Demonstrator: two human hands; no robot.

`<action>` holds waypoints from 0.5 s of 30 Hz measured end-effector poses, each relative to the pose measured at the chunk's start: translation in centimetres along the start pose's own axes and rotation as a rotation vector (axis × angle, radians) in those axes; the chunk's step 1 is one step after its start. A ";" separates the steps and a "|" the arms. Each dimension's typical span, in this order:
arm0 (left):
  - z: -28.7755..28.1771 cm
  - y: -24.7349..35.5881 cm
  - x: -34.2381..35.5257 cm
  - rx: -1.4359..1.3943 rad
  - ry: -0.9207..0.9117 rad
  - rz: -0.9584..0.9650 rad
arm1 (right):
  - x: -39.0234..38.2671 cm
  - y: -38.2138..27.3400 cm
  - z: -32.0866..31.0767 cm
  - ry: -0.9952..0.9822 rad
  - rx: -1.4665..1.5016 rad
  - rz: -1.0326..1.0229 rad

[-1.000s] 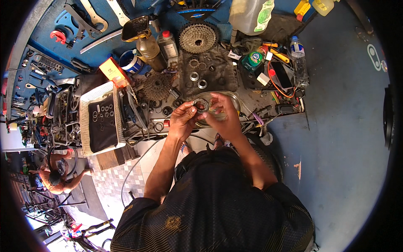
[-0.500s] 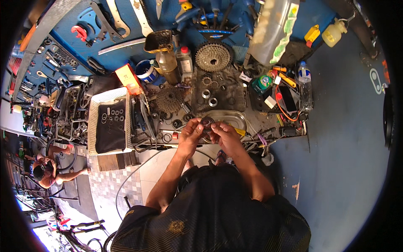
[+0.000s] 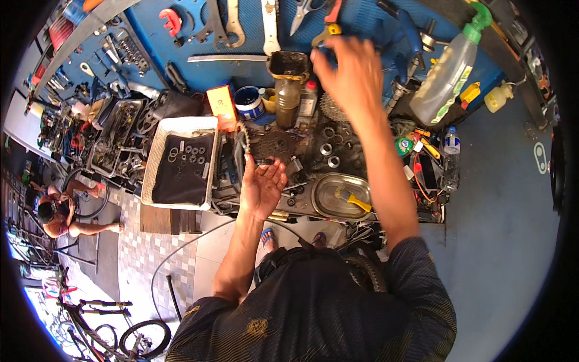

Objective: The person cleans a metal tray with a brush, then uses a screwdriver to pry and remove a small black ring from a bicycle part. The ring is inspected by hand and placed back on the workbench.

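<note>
My left hand [image 3: 264, 188] is palm up over the front of the bench, thumb and fingers closed on a small dark round part [image 3: 264, 161], seen nearly edge-on. My right hand [image 3: 353, 75] is raised high before the blue tool board, fingers apart and nothing visible in it. Nearest to it hangs a tool with a red and yellow handle [image 3: 332, 27]. Beyond the left hand lies a dark bicycle cassette [image 3: 274, 145]; a second cassette [image 3: 332, 108] is partly covered by my right arm. An oval metal tray [image 3: 322, 202] holds a yellow-handled brush [image 3: 359, 202].
A white basket [image 3: 155, 158] with small rings on dark cloth stands at left. Two silver rings [image 3: 326, 149] lie mid-bench. A spray bottle [image 3: 443, 81] hangs at upper right, a water bottle [image 3: 451, 142] below it. Another person [image 3: 57, 217] sits at far left.
My right hand has let go of the dark round part and risen toward the tool board. The left hand has moved left with the part. The view has shifted, uncovering the tray and brush.
</note>
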State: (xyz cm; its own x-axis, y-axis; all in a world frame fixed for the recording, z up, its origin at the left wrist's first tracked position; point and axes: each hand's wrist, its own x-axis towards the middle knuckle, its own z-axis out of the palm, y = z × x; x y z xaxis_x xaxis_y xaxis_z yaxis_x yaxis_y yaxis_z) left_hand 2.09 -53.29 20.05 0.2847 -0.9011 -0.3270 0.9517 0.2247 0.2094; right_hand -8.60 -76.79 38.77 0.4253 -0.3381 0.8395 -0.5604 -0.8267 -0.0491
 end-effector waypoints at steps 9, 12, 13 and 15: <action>1.4 2.7 -2.3 -0.172 -0.019 -0.010 | 12.6 4.1 6.8 -0.679 -0.433 0.241; 1.4 3.3 -2.7 -0.190 -0.037 -0.023 | 13.0 5.4 7.8 -0.793 -0.454 0.239; 1.4 3.5 -2.9 -0.189 -0.040 -0.022 | 13.0 5.6 8.1 -0.826 -0.489 0.266; 1.5 3.7 -3.1 -0.191 -0.043 -0.017 | 13.1 6.3 8.2 -0.833 -0.445 0.251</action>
State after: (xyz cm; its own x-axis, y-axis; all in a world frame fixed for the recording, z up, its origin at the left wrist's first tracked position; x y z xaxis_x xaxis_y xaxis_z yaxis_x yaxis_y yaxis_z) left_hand 4.53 -50.26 23.23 0.2669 -0.9194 -0.2889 0.9620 0.2718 0.0238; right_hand -0.71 -90.11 45.05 0.5267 -0.8322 0.1733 -0.8478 -0.4996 0.1779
